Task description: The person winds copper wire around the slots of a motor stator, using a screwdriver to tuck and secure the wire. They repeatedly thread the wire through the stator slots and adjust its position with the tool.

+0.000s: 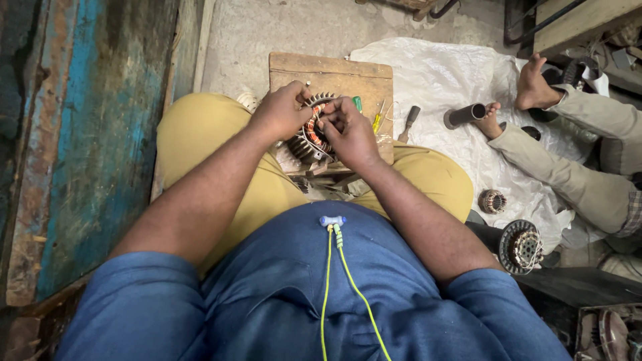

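A concrete workshop floor (267, 33) holds a wooden board (348, 73). On it sits a motor stator (309, 137) with copper windings. The left hand (281, 110) grips its rim; the right hand (348, 130) pinches a winding wire, mid-threading. Careful, steady tension seems needed.

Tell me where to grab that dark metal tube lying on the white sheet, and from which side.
Grip the dark metal tube around its middle, coming down from above. It lies flat on the white plastic sheet, so its round sides are exposed on top. Another person's bare foot sits right against its open right end, so the end nearer the wooden board probably leaves more room.
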